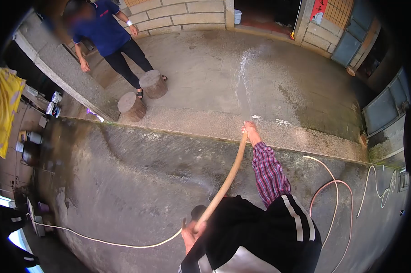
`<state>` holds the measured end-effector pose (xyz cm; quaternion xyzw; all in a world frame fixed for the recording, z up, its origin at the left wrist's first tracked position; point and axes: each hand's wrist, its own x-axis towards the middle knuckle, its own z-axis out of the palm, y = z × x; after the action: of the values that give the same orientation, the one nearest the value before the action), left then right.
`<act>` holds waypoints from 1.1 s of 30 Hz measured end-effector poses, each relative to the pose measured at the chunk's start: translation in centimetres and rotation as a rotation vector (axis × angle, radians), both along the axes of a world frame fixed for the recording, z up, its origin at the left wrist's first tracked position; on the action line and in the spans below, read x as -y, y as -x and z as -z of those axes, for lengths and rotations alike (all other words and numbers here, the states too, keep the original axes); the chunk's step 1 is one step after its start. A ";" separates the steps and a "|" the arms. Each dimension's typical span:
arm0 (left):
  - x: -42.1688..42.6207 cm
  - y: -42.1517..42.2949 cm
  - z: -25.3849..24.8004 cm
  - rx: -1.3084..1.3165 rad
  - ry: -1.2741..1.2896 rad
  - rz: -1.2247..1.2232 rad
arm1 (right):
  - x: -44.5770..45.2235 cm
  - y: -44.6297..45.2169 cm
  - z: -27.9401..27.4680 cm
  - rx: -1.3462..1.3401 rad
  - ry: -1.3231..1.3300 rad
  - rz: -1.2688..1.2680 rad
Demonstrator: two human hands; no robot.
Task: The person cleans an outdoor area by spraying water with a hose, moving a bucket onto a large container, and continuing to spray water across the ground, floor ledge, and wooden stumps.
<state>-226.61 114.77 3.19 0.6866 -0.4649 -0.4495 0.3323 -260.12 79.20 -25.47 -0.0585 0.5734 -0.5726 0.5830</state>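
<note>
Nearest, low by the dark jacket, the person's left grip point(194, 235) is closed around the thick lower stretch of a tan hose point(223, 187), and a thinner pale hose point(119, 245) runs off leftward across the concrete floor point(123, 195) from beside that hand. The tan hose curves up and forward to the right grip point(251, 129), which is wrapped round its far end on an outstretched arm in a plaid sleeve point(270, 170). Loops of a pinkish hose point(351, 200) lie to the right. Beyond the right hand, water point(244, 73) streaks over the raised paving point(201, 77). Left of it stand two stump-like stools point(153, 84), just in front of another person point(106, 32) in a blue shirt. Farthest back, a white bucket point(237, 17) stands in a doorway.
</note>
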 end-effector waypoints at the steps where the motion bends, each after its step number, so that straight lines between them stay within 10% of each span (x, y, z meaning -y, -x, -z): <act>1: 0.1 -0.5 -0.3 -0.052 -0.049 -0.072 | 0.2 -1.8 -2.8 0.017 -0.002 -0.014; 10: 2.4 -6.4 -4.8 0.017 -0.102 -0.197 | 4.1 -12.8 -2.3 0.061 0.017 0.072; 22: 3.5 -13.6 -4.3 -0.146 -0.196 0.150 | -18.6 -8.8 -3.0 0.177 0.106 0.695; 33: 1.9 -16.5 -2.5 -0.155 -0.125 0.397 | -23.7 -8.5 -8.6 0.186 0.020 0.769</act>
<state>-210.10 112.91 5.67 0.5643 -0.5353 -0.5853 0.2288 -251.62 102.87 -16.90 0.2071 0.4927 -0.7576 0.3747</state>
